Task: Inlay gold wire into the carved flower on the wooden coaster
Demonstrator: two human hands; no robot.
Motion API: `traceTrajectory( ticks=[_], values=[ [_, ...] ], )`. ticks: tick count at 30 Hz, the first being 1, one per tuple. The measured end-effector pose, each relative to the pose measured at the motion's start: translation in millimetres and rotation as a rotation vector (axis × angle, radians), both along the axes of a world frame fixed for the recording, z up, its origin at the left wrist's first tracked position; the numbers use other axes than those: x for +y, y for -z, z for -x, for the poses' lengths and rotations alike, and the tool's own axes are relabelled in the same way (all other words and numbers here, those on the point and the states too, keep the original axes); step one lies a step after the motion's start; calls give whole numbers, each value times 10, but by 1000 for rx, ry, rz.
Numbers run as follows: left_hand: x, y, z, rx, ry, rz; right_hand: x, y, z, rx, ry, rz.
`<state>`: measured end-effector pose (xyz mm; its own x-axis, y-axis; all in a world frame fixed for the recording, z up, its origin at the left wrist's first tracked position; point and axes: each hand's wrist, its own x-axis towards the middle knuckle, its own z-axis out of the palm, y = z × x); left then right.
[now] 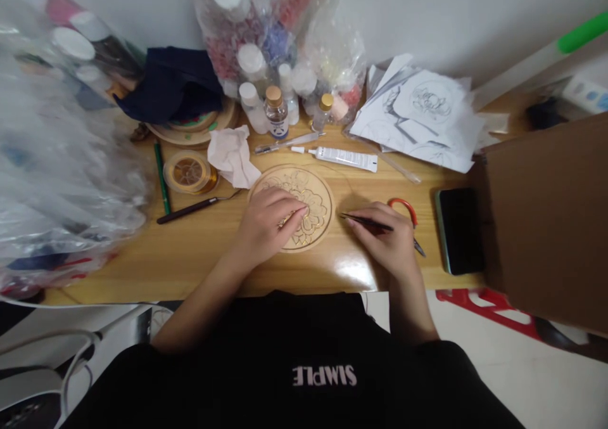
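Observation:
A round wooden disc (311, 191) with a flower outline in gold wire lies on the wooden table (199, 251). My left hand (266, 223) rests on the disc's left part, fingers curled, fingertips pressing on the wire pattern. My right hand (387, 239) lies on the table just right of the disc, fingers closed around dark tweezers (363, 221) whose tips point left toward the disc's edge. Red-handled scissors (406, 210) lie partly under my right hand.
A glue tube (342, 157), a pen, small bottles (275, 109), a crumpled tissue (232, 155), a wire spool (189, 171) and a dark-handled tool (190, 209) lie behind the disc. A phone (458, 229) and cardboard box (546, 213) sit right, drawings (422, 115) behind, plastic bags (61, 144) left.

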<state>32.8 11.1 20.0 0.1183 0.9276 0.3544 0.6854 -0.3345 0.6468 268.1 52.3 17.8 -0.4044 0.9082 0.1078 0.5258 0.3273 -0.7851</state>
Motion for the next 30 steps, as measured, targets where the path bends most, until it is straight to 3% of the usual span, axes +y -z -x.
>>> traceTrajectory(
  ticks=[7,12,15,23,30],
  values=[
    [1,55,11,1,-73,-70,23,22,3,6,44,72],
    [7,133,61,14,-273,-140,29,56,6,25,68,64],
    [6,192,94,93,-361,-100,21,74,4,44,61,54],
    [-5,268,90,179,-308,-29,10,96,-80,91,114,32],
    [23,333,92,146,-282,3,-17,-2,-106,158,76,-8]
  ],
)
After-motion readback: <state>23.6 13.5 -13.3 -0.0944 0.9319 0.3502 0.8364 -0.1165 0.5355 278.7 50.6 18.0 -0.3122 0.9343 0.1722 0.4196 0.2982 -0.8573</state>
